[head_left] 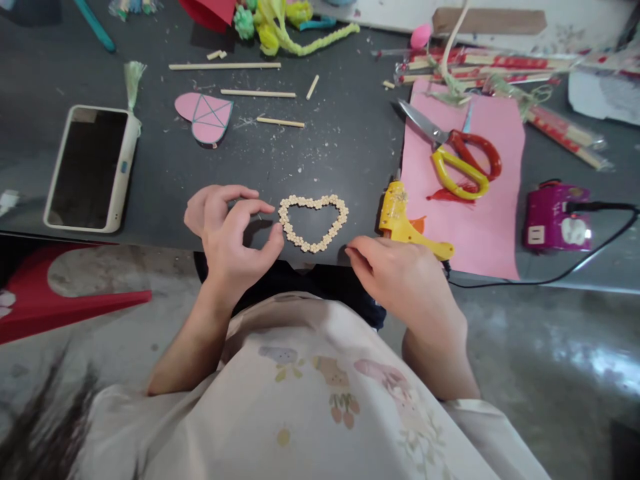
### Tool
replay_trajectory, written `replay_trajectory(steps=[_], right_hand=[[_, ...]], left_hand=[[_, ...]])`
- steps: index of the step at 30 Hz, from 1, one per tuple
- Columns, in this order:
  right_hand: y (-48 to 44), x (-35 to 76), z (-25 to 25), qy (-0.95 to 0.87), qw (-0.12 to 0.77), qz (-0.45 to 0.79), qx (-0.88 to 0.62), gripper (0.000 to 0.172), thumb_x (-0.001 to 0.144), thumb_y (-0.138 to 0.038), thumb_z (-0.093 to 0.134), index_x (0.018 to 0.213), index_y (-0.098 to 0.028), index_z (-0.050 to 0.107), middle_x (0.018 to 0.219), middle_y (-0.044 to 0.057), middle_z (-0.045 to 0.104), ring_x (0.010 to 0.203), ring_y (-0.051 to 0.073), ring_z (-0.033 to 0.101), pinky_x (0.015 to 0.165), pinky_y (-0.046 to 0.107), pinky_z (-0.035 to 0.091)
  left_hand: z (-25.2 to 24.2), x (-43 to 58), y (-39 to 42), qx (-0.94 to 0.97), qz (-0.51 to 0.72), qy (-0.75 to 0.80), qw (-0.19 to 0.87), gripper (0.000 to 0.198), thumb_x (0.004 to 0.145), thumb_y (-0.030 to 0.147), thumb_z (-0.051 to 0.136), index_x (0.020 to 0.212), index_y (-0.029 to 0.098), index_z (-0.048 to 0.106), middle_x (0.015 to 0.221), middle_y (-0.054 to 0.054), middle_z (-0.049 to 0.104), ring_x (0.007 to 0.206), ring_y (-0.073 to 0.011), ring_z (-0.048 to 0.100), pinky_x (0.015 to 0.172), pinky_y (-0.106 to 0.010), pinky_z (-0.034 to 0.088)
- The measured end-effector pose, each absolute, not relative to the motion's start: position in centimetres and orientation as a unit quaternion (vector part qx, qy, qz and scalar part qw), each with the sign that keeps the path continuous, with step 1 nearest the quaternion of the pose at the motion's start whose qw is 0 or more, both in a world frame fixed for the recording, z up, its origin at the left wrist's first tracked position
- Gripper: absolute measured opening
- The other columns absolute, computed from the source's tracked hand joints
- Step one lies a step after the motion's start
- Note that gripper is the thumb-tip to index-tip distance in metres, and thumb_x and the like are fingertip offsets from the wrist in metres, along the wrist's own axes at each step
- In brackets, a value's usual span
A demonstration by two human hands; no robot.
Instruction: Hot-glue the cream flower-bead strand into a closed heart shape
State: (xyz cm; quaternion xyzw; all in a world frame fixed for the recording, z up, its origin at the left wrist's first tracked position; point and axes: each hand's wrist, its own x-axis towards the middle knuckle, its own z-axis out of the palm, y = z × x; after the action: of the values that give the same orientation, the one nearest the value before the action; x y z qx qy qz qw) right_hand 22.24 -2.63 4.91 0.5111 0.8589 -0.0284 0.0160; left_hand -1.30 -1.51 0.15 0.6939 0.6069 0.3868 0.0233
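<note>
A small heart-shaped outline (313, 247) made of pale beige flower-like pieces lies flat near the table's front edge. At its left side is my left hand (230, 230), open, with thumb and fingers apart and nothing between them. My right hand (400, 270) rests at the table edge to the right of the heart, fingers curled together; anything inside them is hidden. Just beyond that hand lies a yellow hot glue gun (395, 210), its handle partly behind the knuckles. Further back are a pink paper heart with drawn lines (213, 120) and several thin wooden sticks (257, 93).
Scissors with red and yellow handles (460, 160) lie on a pink sheet (493, 233). A purple box (557, 217) with a black cord stands at the right. A phone (90, 170) lies at the left. Wrapped chopsticks (500, 63) and yellow-green fuzzy stems (320, 45) are at the back.
</note>
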Motion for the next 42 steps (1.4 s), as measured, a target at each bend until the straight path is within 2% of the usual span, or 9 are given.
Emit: replay_trajectory(steps=[7,16,24,28,32,34,37,38,42], right_hand=[[-2.3,22.4,5.2,0.853,0.025,-0.02,0.522,0.027,0.097,-0.024,0.045,0.081,-0.019,0.065,0.062,0.0,0.063,0.049,0.013,0.049,0.051,0.029,0.018],[-0.6,23.5,6.7,0.825,0.096,-0.02,0.556,0.03,0.097,-0.027,0.042,0.084,-0.02,0.069,0.071,0.004,0.069,0.052,0.014,0.052,0.052,0.03,0.02],[-0.7,23.1,6.7,0.806,0.095,-0.032,0.584,0.033,0.098,-0.03,0.041,0.083,-0.02,0.068,0.07,0.004,0.069,0.054,0.016,0.053,0.053,0.031,0.02],[-1.5,22.6,6.5,0.785,0.036,-0.051,0.616,0.029,0.097,-0.03,0.044,0.085,-0.019,0.068,0.069,0.004,0.068,0.055,0.016,0.054,0.054,0.031,0.022],[-2.3,21.4,6.2,0.741,-0.041,-0.078,0.666,0.024,0.095,-0.033,0.051,0.087,-0.018,0.068,0.068,0.003,0.068,0.059,0.017,0.058,0.056,0.029,0.027],[-2.4,20.4,6.0,0.72,-0.047,-0.093,0.686,0.024,0.095,-0.034,0.052,0.089,-0.018,0.068,0.069,0.003,0.069,0.06,0.017,0.059,0.056,0.029,0.027],[-2.4,19.0,5.7,0.696,-0.029,-0.115,0.708,0.027,0.097,-0.037,0.05,0.091,-0.017,0.067,0.071,0.005,0.07,0.061,0.019,0.06,0.056,0.029,0.025],[-2.3,18.6,5.6,0.689,-0.024,-0.119,0.714,0.028,0.097,-0.038,0.049,0.092,-0.016,0.066,0.072,0.005,0.07,0.062,0.019,0.061,0.056,0.029,0.025],[-2.1,17.3,4.9,0.671,-0.013,-0.126,0.731,0.031,0.099,-0.041,0.048,0.099,-0.014,0.064,0.077,0.007,0.071,0.068,0.021,0.064,0.057,0.03,0.027]], left_hand=[[0.3,-1.0,-1.7,0.713,0.373,0.594,-0.002,0.014,0.072,0.027,0.07,0.085,0.029,0.064,0.103,-0.003,0.063,0.105,-0.0278,0.06,0.097,-0.052,0.048],[1.5,1.5,-2.6,0.713,0.337,0.612,0.063,0.014,0.072,0.025,0.072,0.083,0.03,0.065,0.101,-0.002,0.068,0.11,-0.0299,0.059,0.099,-0.055,0.042],[1.6,1.6,-2.1,0.728,0.344,0.588,0.075,0.013,0.075,0.021,0.071,0.085,0.029,0.067,0.101,-0.004,0.068,0.111,-0.0315,0.059,0.098,-0.057,0.042],[2.7,0.7,-0.6,0.74,0.335,0.578,0.072,0.014,0.078,0.018,0.067,0.086,0.029,0.069,0.097,-0.004,0.069,0.11,-0.0315,0.059,0.1,-0.057,0.041],[4.8,-0.1,2.4,0.801,0.247,0.526,0.14,0.013,0.079,0.025,0.065,0.087,0.034,0.071,0.097,-0.003,0.069,0.116,-0.0341,0.056,0.106,-0.058,0.036],[5.7,-0.1,4.3,0.84,0.207,0.474,0.164,0.013,0.081,0.028,0.062,0.088,0.031,0.072,0.099,-0.005,0.069,0.118,-0.0348,0.054,0.108,-0.058,0.035],[6.3,0.4,7.3,0.903,0.1,0.398,0.129,0.023,0.086,0.029,0.054,0.095,0.023,0.074,0.099,-0.009,0.07,0.115,-0.0369,0.056,0.099,-0.058,0.04],[6.3,0.5,8.3,0.912,0.072,0.387,0.114,0.023,0.084,0.028,0.055,0.093,0.022,0.075,0.096,-0.01,0.07,0.11,-0.0377,0.058,0.094,-0.057,0.043],[5.7,0.8,11.4,0.923,0.005,0.345,0.172,0.026,0.081,0.025,0.053,0.093,0.025,0.076,0.089,-0.007,0.071,0.096,-0.0307,0.065,0.088,-0.046,0.049]])
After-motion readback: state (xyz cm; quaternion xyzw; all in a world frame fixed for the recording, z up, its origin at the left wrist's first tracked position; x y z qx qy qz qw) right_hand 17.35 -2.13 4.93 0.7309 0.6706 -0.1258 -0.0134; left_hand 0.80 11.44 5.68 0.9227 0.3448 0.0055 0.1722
